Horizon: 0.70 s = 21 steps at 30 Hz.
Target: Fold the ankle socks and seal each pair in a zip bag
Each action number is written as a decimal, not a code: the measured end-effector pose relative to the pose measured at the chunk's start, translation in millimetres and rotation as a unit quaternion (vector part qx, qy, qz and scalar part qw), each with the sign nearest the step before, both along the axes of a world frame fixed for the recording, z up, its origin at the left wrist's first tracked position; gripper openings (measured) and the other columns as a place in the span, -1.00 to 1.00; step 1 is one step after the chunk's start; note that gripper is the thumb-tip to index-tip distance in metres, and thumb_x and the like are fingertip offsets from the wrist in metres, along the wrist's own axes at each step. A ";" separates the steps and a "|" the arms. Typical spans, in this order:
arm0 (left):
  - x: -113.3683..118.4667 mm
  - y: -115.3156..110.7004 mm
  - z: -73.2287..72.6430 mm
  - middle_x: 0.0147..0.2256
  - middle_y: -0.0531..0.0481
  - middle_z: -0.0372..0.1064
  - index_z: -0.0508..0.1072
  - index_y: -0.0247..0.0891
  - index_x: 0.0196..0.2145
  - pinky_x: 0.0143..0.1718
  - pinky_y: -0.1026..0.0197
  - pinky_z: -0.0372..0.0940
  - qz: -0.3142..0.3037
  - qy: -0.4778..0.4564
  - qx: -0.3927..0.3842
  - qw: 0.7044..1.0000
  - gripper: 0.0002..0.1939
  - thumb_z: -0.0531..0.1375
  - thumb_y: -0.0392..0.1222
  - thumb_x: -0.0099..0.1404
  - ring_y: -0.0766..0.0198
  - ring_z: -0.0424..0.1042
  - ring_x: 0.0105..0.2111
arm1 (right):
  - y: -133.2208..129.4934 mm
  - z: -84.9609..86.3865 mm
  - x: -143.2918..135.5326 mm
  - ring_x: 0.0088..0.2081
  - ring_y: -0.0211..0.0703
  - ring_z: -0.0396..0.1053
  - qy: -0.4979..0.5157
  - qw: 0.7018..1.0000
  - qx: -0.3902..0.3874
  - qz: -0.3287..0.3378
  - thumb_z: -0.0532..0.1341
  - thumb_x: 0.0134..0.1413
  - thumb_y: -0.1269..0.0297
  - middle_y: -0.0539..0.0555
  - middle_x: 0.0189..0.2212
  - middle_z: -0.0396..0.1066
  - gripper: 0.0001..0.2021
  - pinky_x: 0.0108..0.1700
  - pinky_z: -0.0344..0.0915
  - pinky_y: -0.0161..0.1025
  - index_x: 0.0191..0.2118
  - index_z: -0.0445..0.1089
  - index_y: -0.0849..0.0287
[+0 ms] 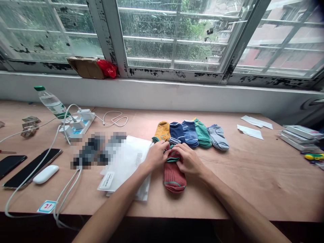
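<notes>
A pair of red socks (pixel 175 179) with green trim lies on the wooden table, toes toward me. At its cuff end, my left hand (pixel 159 153) pinches the edge with thumb and fingers. My right hand (pixel 189 158) grips the cuff from the other side, its fingers curled over the fabric. Just beyond my hands several folded socks stand in a row: yellow socks (pixel 162 131), navy socks (pixel 177 132), blue socks (pixel 189 133), green socks (pixel 202 134) and grey-blue socks (pixel 218 137). Part of the red cuff is hidden under my fingers.
A white plastic packet (pixel 126 168) lies left of my left forearm. Farther left are a power strip (pixel 83 125) with cables, a tilted water bottle (pixel 52 101), phones (pixel 32 168) and a white case (pixel 46 174). Paper slips (pixel 250 131) and stacked boxes (pixel 301 136) lie right.
</notes>
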<state>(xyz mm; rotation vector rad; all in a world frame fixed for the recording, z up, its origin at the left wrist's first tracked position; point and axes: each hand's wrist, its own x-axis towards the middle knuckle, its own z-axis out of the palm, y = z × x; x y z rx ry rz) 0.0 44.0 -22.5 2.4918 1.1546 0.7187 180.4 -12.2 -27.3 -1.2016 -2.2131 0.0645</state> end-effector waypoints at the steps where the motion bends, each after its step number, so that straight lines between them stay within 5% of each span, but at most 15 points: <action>1: 0.1 0.3 -0.9 -0.35 0.01 0.32 0.33 -0.20 -0.38 -0.30 0.23 0.23 0.001 -0.004 -0.001 1.000 -0.92 0.10 -0.24 0.30 0.23 0.33 -0.33 | -0.1 0.0 -0.7 -0.11 -0.03 0.30 0.005 1.000 -0.001 0.010 0.12 -0.12 0.63 0.11 -0.16 0.44 -0.61 -0.06 0.33 -0.10 -0.14 0.37 0.13; 8: 2.9 -0.8 3.4 -0.31 -0.03 0.34 0.34 -0.23 -0.39 -0.19 0.18 0.23 -0.024 -0.089 -0.005 0.996 -0.90 0.13 -0.23 0.30 0.21 0.32 -0.25 | 2.3 -10.9 -1.4 -0.22 -0.03 0.32 -0.013 0.999 -0.001 -0.046 0.06 0.02 0.62 0.15 -0.31 0.43 -0.76 -0.17 0.33 -0.13 -0.31 0.38 0.19; 14: 5.7 -6.8 10.7 -0.42 0.03 0.38 0.37 -0.27 -0.39 -0.33 0.27 0.21 -0.073 -0.175 -0.079 0.979 -0.88 0.14 -0.21 0.30 0.32 0.32 -0.41 | 1.9 -15.4 0.5 -0.33 -0.07 0.33 0.011 0.993 0.005 -0.118 0.08 0.00 0.58 0.11 -0.39 0.37 -0.83 -0.28 0.28 -0.18 -0.34 0.32 0.18; 21: 7.4 -12.2 11.6 -0.49 0.05 0.33 0.38 -0.32 -0.46 -0.44 0.32 0.19 -0.136 -0.207 -0.168 0.954 -0.87 0.23 -0.23 0.19 0.39 0.27 -0.49 | -0.3 -14.4 -0.8 -0.20 -0.04 0.33 0.036 0.990 0.048 -0.128 0.10 -0.07 0.60 0.14 -0.22 0.35 -0.54 -0.22 0.32 -0.16 0.00 0.31 0.15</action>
